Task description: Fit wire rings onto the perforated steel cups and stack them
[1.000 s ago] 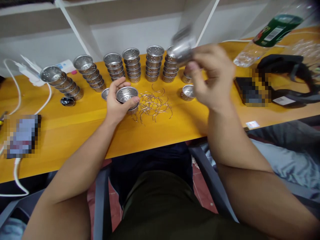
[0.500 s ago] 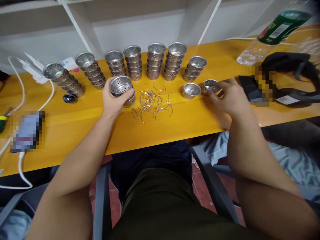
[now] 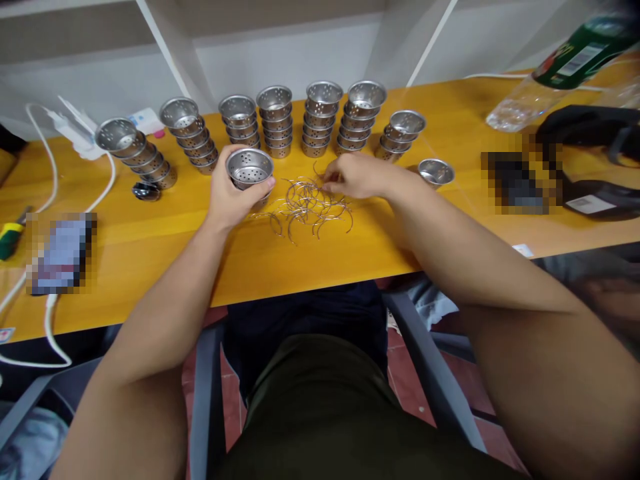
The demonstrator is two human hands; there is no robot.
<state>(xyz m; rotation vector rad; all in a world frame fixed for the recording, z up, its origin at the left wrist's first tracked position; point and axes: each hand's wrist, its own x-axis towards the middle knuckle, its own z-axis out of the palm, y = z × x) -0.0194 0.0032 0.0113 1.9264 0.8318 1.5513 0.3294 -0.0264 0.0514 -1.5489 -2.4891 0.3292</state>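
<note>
My left hand [image 3: 231,193] is wrapped around a small stack of perforated metal cups [image 3: 250,168], with the thumb over the near side of the top rim. To its right lies a loose heap of thin curved metal wires [image 3: 305,208] on the table. My right hand [image 3: 353,175] is at the upper right edge of that heap, fingertips drawn together against the wires. Whether a wire is between those fingers is hidden. One single perforated cup [image 3: 436,172] stands to the right, just beyond my right forearm.
Several stacks of similar cups [image 3: 274,120] line the back of the yellow table [image 3: 240,267]. A phone [image 3: 64,253] with a white cable and a screwdriver [image 3: 10,240] lie left. Right are a plastic bottle [image 3: 565,60], a dark device [image 3: 517,183] and a black strap [image 3: 595,197].
My right hand has let go of the single cup at the right and moved left to the wires. Another single cup is now out of sight by my forearm. My left hand keeps its hold.
</note>
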